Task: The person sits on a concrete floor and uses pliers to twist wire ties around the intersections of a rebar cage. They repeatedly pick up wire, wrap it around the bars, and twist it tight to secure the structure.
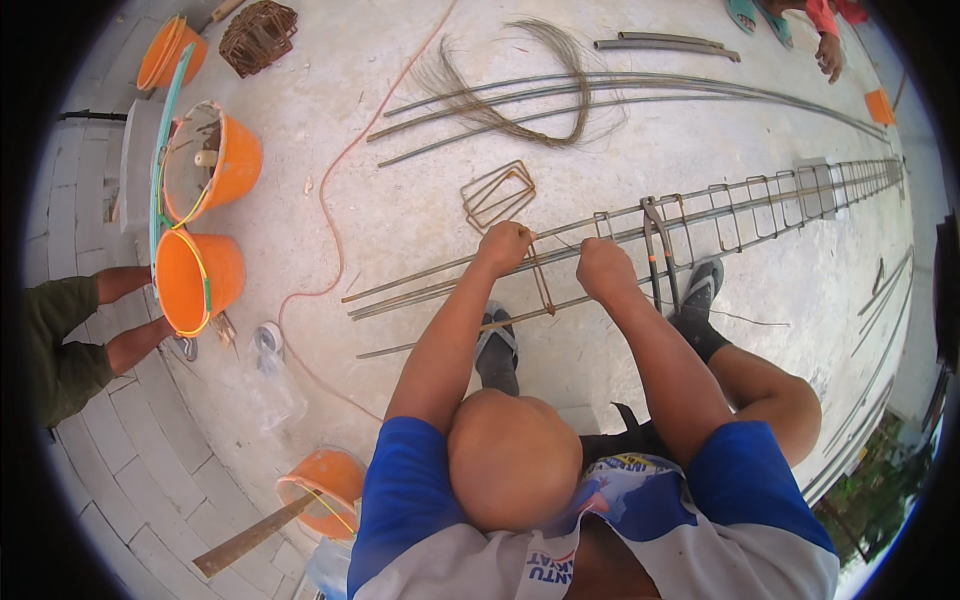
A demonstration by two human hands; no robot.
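A rebar cage [745, 215] of long steel bars with rectangular stirrups lies across the floor before me. My left hand [505, 248] is closed in a pinch at the top corner of a stirrup [541, 277] near the cage's left end. My right hand [606, 270] is closed, a little right of it, above the bars. Between them runs a thin tie wire [562, 241], both hands pinching it; the fingertips are partly hidden. Just right of my right hand, pincers [655, 255] with black and orange handles stand open-legged against the cage.
Loose stirrups [497, 195], a bundle of tie wire [570, 110] and long bars [480, 97] lie beyond the cage. Orange buckets [240, 160] stand at left, near another person's legs [130, 310]. A red hose [335, 225] crosses the floor. Another person's hand [829, 57] shows top right.
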